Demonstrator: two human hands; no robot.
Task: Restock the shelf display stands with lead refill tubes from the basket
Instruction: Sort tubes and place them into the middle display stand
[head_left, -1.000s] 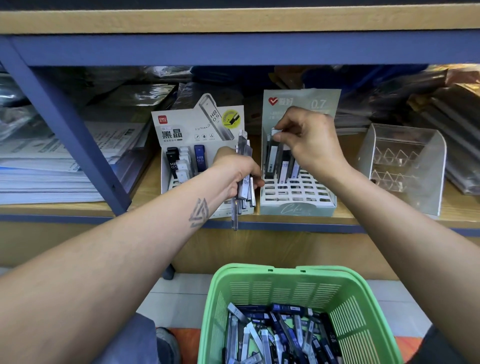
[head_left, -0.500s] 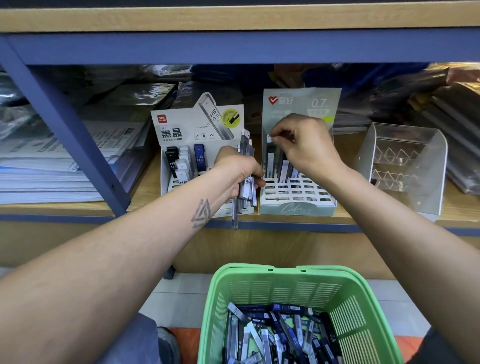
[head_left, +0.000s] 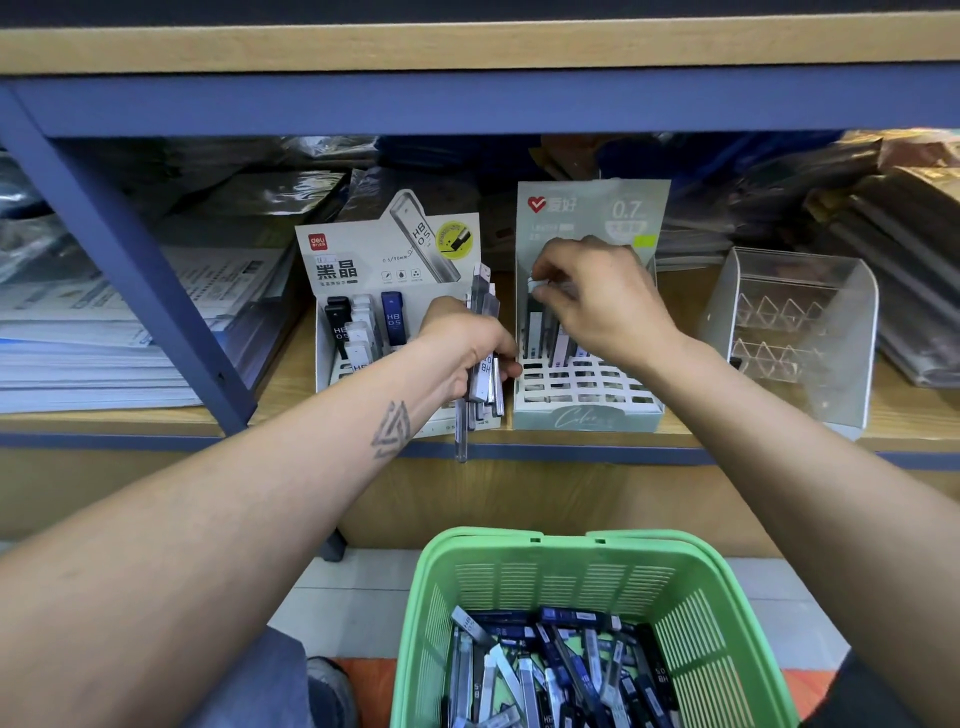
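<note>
Right hand (head_left: 597, 301) pinched the white cap of a tube (head_left: 535, 285) over the pale green stand (head_left: 587, 415), left hand (head_left: 467, 358) gripped a bundle of tubes (head_left: 483, 332) before the white stand (head_left: 384, 249), green basket (head_left: 566, 566) below held more tubes.

Basket (head_left: 691, 613): green, slotted plastic, right below you on the floor in front of the shelf, with a loose heap of tubes (head_left: 561, 670) inside, grey, clear and dark blue, lying crisscross.
Left stand (head_left: 363, 260): your white card stand marked HB 0.5; black, white and blue tubes upright in its back rows.
Right stand (head_left: 587, 415): pale green, marked 0.7; a few tubes upright at the back of its white grid.
Bundle (head_left: 483, 332): clear and grey tubes, roughly upright in your left hand (head_left: 467, 353).
Single tube (head_left: 535, 306): white-capped, upright at the right stand's back left, pinched at the top by your right hand (head_left: 602, 301).
</note>
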